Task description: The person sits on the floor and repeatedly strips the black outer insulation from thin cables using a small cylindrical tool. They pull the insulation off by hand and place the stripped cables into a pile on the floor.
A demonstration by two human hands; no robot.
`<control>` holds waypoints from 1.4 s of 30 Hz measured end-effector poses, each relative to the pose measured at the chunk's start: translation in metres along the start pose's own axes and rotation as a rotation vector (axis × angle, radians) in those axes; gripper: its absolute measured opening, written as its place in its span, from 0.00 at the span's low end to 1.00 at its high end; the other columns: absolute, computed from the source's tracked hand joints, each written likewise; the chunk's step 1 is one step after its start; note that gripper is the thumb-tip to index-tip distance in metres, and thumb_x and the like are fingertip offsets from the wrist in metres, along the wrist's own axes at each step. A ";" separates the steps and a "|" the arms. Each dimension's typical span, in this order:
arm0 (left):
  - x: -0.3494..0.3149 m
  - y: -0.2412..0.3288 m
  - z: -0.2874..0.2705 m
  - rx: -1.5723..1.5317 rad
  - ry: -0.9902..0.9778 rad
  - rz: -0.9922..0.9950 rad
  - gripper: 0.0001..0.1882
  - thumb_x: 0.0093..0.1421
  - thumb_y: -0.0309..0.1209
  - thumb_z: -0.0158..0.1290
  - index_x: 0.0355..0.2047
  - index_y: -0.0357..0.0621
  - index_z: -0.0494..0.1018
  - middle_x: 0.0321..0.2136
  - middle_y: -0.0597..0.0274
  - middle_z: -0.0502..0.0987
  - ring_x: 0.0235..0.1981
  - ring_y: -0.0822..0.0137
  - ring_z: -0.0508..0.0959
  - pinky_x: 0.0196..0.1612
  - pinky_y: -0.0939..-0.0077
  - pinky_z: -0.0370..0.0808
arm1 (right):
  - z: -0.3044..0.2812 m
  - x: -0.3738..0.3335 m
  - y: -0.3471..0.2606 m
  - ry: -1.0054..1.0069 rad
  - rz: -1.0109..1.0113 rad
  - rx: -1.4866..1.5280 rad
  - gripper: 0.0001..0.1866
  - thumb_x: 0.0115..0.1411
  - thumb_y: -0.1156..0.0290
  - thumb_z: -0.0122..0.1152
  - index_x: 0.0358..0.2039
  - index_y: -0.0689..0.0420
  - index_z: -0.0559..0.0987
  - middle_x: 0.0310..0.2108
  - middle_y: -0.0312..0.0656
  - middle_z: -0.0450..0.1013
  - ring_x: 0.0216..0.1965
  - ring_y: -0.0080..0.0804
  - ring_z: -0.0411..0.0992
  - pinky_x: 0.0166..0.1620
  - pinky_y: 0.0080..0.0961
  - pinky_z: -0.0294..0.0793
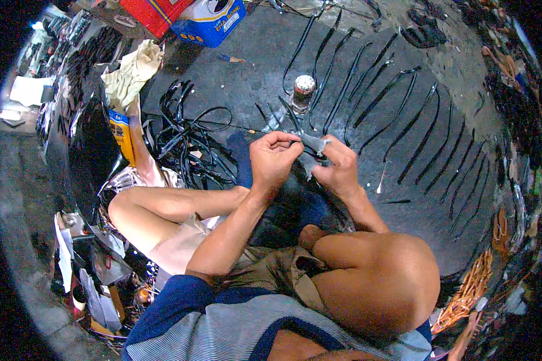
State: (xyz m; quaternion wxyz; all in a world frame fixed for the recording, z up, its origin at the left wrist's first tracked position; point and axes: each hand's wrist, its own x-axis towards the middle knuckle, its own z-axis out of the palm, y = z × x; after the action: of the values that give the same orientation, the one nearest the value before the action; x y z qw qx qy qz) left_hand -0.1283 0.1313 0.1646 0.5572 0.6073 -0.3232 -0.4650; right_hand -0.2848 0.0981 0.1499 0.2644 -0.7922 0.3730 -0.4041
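Note:
In front of my crossed legs, my left hand point(273, 157) is closed in a pinch on a thin black strip point(292, 120) that stretches away from me over the floor. Close beside it, my right hand point(338, 168) grips a frayed grey cloth point(315, 143), whose edge comes near the left fingertips. Whether the cloth is wrapped around the strip cannot be made out. Just beyond both hands stands a small container with a whitish, stained top point(304, 90). More black strips point(403, 114) lie spaced side by side in a fan across the floor ahead and to the right.
A tangled heap of black strips point(190, 141) lies left of my hands. Farther back are a blue box point(209, 24) and a red box point(156, 15). Crumpled brown paper point(135, 66) stands at the left, and a brown fibrous bundle point(467, 295) lies at the lower right.

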 end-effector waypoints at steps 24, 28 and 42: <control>0.058 0.047 -0.031 -0.567 -0.160 0.065 0.04 0.58 0.24 0.56 0.32 0.34 0.77 0.28 0.57 0.79 0.29 0.69 0.77 0.35 0.78 0.74 | -0.043 0.014 -0.031 0.059 -0.253 -0.153 0.07 0.39 0.74 0.63 0.23 0.56 0.79 0.20 0.41 0.69 0.19 0.38 0.70 0.23 0.33 0.69; 0.124 0.027 -0.081 -0.517 -0.038 -0.018 0.04 0.58 0.25 0.56 0.32 0.36 0.77 0.26 0.60 0.78 0.26 0.71 0.76 0.32 0.81 0.73 | -0.036 -0.034 -0.015 0.079 0.057 -0.062 0.09 0.39 0.75 0.66 0.25 0.57 0.80 0.20 0.41 0.71 0.20 0.38 0.71 0.24 0.33 0.70; 0.238 -0.112 -0.082 0.843 0.392 -0.020 0.13 0.47 0.30 0.64 0.32 0.36 0.78 0.31 0.55 0.79 0.29 0.59 0.77 0.37 0.64 0.75 | -0.067 -0.259 0.051 -0.254 1.082 0.136 0.11 0.43 0.77 0.64 0.31 0.59 0.80 0.28 0.48 0.75 0.24 0.44 0.72 0.27 0.31 0.71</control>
State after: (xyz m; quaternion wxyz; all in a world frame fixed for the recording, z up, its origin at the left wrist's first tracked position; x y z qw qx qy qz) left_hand 0.0188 -0.0352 0.0018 0.3080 0.8602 -0.3669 -0.1750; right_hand -0.4627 0.2690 0.0339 0.5277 -0.5114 0.6647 -0.1352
